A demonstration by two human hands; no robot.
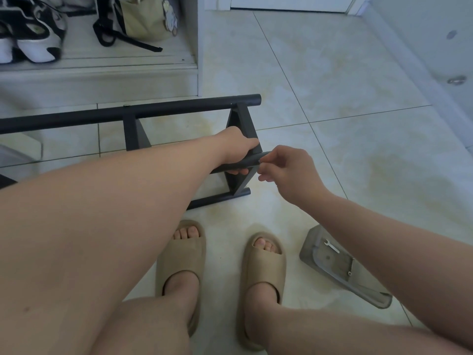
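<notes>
Head view, looking down at the tiled floor. Low in the middle of the picture, a black metal rack, standing on the tiles just in front of both feet, with long bars running off to the left and a triangular end piece at the right.

Left hand: closed firmly round the tube of the rack, fingers wrapped under it, thumb on top, close to the tube's right end.

Right hand: fingers curled, thumb and forefinger pinching the very tip of the same tube, just beside the left hand. Impossible to tell if some small part sits between the fingertips.

Around: beige slippers on the feet. To the right, partly under the right forearm, a grey plastic tray with a small wrench inside. Top left, on a low shelf, black and white sneakers and a pale bag.
</notes>
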